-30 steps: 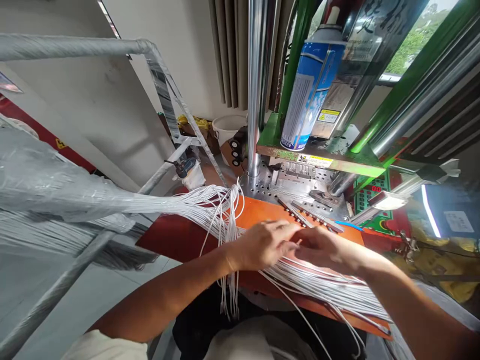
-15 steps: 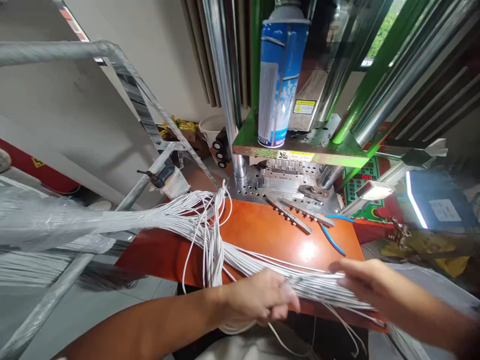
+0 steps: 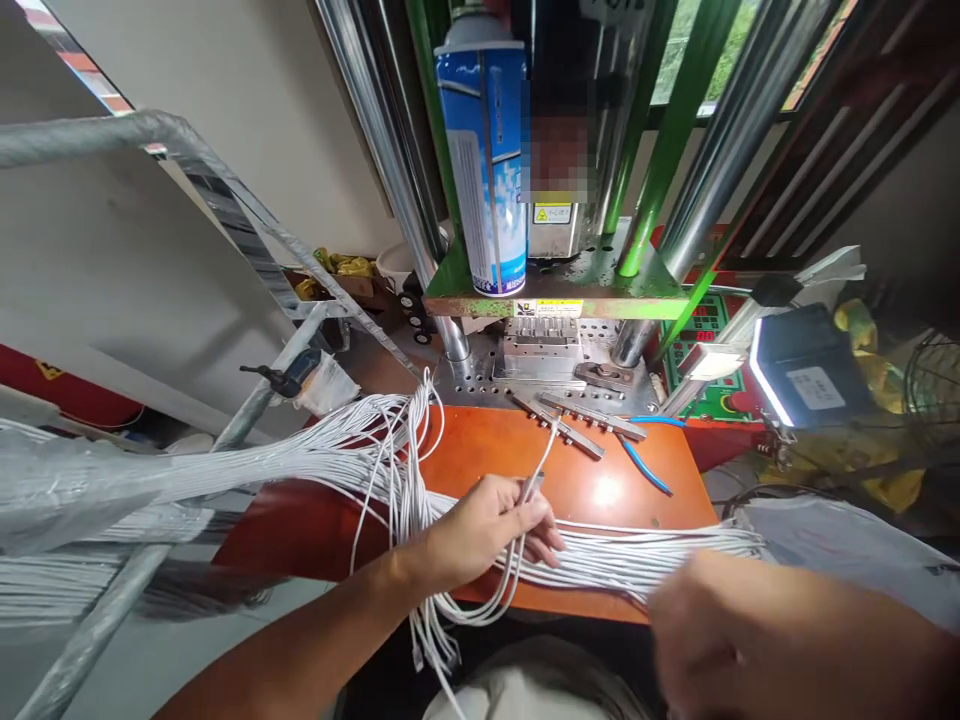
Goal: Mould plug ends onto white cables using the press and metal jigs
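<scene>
A thick bundle of white wires runs from a plastic-wrapped hank at the left across the orange table toward the right. My left hand pinches a few of these wires, lifting their ends up over the table toward two metal fixture bars. My right hand is blurred at the lower right, close to the camera, just below the wire bundle; what it holds cannot be made out.
A green press machine with chrome columns stands behind the table, a blue spray can on its plate. Blue-handled pliers lie by the bars. A metal rack frame rises at the left; a lamp glows right.
The view tilted up. My left hand moved from the table's near edge up onto the table, raising a few wires. My right hand dropped away from the bundle toward the lower right.
</scene>
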`<state>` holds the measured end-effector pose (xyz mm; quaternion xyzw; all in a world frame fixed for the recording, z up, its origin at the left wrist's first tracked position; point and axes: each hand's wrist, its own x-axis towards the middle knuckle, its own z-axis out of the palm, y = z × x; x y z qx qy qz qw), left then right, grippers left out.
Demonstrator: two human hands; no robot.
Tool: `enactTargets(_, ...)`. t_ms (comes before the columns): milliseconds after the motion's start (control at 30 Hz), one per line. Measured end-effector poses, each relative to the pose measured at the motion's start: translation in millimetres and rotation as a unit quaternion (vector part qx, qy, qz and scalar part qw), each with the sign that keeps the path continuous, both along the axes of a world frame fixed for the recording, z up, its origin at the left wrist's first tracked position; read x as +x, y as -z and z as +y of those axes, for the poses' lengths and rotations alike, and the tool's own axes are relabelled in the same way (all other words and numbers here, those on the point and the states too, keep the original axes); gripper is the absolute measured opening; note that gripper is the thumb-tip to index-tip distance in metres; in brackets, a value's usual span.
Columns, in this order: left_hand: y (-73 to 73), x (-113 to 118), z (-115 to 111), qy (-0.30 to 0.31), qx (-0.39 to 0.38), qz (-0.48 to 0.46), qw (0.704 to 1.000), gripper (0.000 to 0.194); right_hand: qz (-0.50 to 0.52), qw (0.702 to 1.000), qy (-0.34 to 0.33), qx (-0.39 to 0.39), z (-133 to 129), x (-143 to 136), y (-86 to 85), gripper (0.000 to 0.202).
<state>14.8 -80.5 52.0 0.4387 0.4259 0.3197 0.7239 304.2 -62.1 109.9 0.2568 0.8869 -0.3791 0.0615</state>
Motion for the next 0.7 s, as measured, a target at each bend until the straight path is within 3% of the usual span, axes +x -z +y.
enactTargets(100, 3.9, 20, 9, 0.021, -0.002, -0.062, 0.998, 0.042, 0.065, 0.994, 0.081, 0.039, 30, -45, 25.4, 0.031)
enactTargets(167, 10.7, 27, 11, 0.003, -0.03, -0.079, 0.996, 0.042, 0.129, 0.978, 0.166, -0.002, 55, -57, 46.7, 0.026)
enactTargets(233, 16.2, 29, 13, -0.013, -0.065, -0.075, 0.995, 0.042, 0.21, 0.936, 0.28, -0.043, 73, -60, 64.7, 0.029)
enactTargets(300, 18.4, 29, 15, -0.001, -0.081, -0.071, 0.994, 0.042, 0.285, 0.882, 0.375, -0.026, 81, -64, 76.2, 0.039)
enactTargets(333, 18.3, 29, 18, 0.009, -0.083, -0.072, 0.994, 0.043, 0.31, 0.868, 0.387, -0.017, 81, -68, 79.4, 0.04)
enactTargets(433, 16.1, 30, 31, 0.025, -0.073, -0.065, 0.995, 0.044, 0.336, 0.885, 0.31, -0.089, 76, -83, 84.1, 0.039)
enactTargets(500, 15.6, 27, 44, 0.012, -0.064, -0.059, 0.996, 0.044, 0.339, 0.885, 0.303, -0.102, 75, -87, 88.9, 0.038)
enactTargets(600, 21.3, 16, 65, -0.01, -0.068, -0.049, 0.996, 0.044, 0.271, 0.882, 0.374, 0.093, 78, -81, 104.3, 0.03)
enactTargets(700, 35.3, 5, 80, -0.047, -0.058, -0.026, 0.997, 0.042, 0.13, 0.884, 0.358, 0.273, 78, -75, 120.9, 0.014)
